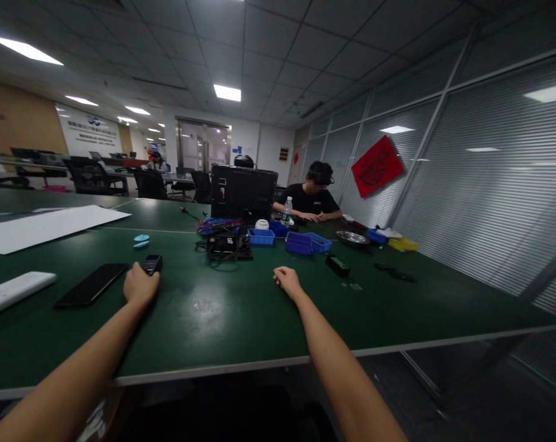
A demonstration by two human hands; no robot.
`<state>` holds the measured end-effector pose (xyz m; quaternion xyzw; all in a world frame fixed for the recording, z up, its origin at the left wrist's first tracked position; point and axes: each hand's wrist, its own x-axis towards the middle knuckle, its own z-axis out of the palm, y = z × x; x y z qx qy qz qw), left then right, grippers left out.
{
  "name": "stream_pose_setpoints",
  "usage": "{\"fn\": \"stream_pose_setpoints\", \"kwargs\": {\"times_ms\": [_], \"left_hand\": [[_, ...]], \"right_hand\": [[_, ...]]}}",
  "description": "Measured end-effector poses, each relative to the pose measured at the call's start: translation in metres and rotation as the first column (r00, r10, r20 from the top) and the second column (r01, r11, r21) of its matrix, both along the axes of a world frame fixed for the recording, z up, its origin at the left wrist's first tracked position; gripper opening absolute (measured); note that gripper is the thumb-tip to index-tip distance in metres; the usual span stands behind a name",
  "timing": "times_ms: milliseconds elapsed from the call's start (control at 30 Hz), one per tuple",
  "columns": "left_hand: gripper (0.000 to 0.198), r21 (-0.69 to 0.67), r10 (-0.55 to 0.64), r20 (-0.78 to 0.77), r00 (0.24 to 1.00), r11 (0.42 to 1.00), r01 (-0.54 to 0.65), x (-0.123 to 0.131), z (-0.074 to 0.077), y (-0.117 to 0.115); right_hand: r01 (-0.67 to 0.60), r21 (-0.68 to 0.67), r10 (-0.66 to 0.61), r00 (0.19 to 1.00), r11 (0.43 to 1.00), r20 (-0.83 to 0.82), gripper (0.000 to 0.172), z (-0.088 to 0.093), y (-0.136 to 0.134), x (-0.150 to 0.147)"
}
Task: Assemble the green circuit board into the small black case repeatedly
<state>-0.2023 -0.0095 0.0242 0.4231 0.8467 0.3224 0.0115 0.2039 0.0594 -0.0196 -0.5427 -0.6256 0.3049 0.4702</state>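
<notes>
On the wall at far left we see a white wall sign (91,132) with a blue logo and lines of dark characters, too small for us to read. A red diamond-shaped hanging (378,166) on the glass partition bears dark calligraphy we cannot make out, and the green label on a clear plastic bottle (287,212) is illegible too. On the dark green tabletop (204,344), our left hand (140,285) grasps the near end of a small black handheld device with a screen and buttons (152,264). The device's long axis runs away from us, its uncovered end pointing to the far side. Just left of that hand lies a flat black rectangular slab (92,285), slanting away rightward. Our right hand (287,280) rests loosely curled, well apart; we cannot tell whether it holds anything.
</notes>
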Motion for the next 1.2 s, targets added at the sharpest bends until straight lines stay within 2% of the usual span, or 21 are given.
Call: {"fn": "stream_pose_setpoints", "kwargs": {"times_ms": [133,200,333,467,667,800,1067,1200], "left_hand": [[0.068,0.069,0.075,0.006,0.997,0.995,-0.075,-0.009,0.0,-0.001],[0.068,0.068,0.076,0.022,0.997,0.995,-0.077,-0.01,0.0,0.0],[0.058,0.014,0.005,0.02,1.0,1.0,-0.006,-0.006,0.002,0.0],[0.05,-0.036,-0.11,-0.015,0.994,0.993,0.109,0.01,0.005,-0.005],[0.056,-0.097,-0.294,-0.157,0.943,0.955,0.281,0.059,0.004,-0.005],[0.051,-0.115,-0.411,-0.2,0.889,0.911,0.396,0.1,0.002,-0.004],[0.048,-0.055,-0.559,-0.142,0.817,0.829,0.557,0.18,-0.008,0.006],[0.064,0.009,-0.644,-0.08,0.761,0.763,0.646,0.205,-0.021,0.012]], "right_hand": [[-0.004,0.001,0.004,1.0,1.0,0.008,0.016,0.0,0.0,0.0],[-0.003,0.002,0.003,1.0,1.0,0.018,0.016,0.0,0.0,0.0],[0.007,-0.005,-0.007,0.999,1.0,0.044,0.016,0.002,-0.001,0.0],[0.008,0.005,-0.009,0.998,1.0,0.066,0.015,0.005,-0.003,-0.002],[0.013,-0.001,-0.013,0.996,1.0,0.088,0.016,0.007,-0.005,-0.003],[0.018,0.01,-0.019,0.995,1.0,0.096,0.015,0.007,-0.005,-0.004],[0.026,-0.013,-0.023,0.988,1.0,0.153,0.016,0.006,-0.005,-0.005],[0.043,0.03,-0.049,0.962,0.999,0.268,0.017,0.01,-0.01,-0.008]]}}
